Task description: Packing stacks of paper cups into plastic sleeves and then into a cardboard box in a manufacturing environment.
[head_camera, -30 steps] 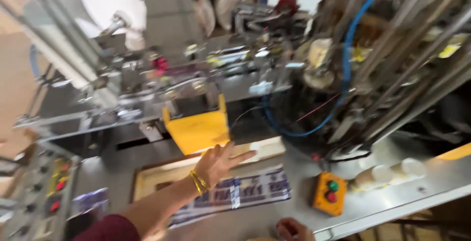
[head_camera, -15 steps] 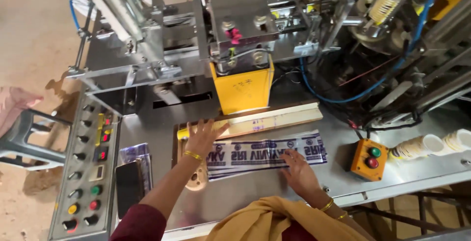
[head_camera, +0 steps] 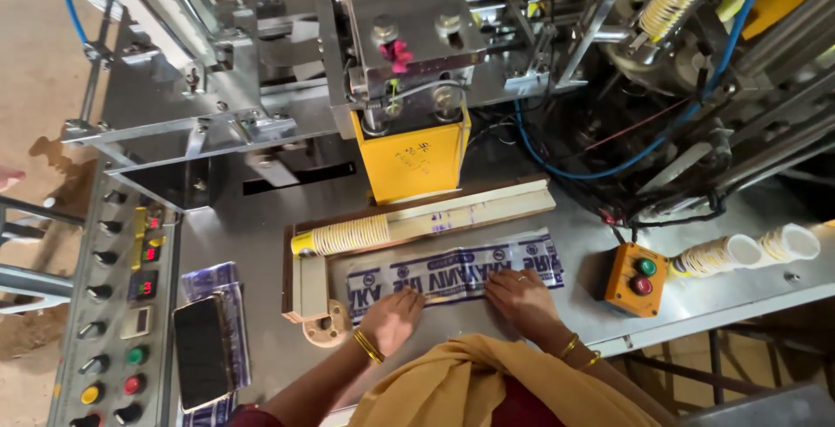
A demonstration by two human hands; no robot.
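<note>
Nearest the camera: yellow scarf, both forearms w/ gold bangles reaching fwd over it.

Left hand lies palm-down, fingers loosely curled, pressing the near-left edge of the printed blank stack. Nothing is pinched in its grip; it is flat contact only. Right hand is also palm-down, fingers spread, on the near edge right of centre. Same grip state: open, resting on the stack, holding nothing.

The stack sits on the steel worktop, directly ahead of both hands and touching both. Its long axis runs left-right, slightly raised toward the right end, so it points roughly from the wooden jig corner toward the orange button box. Hands sit approx. equal on it; left is nearer the jig end, right nearer mid-span, and the far-right end is uncovered.

Just beyond, parallel to it: wooden guide rail w/ a nested row of paper cups lying on its side at the left end.

Further back: yellow machine block, then metal frame and blue hoses. Far left: control panel, w/ a phone beside it.
</note>
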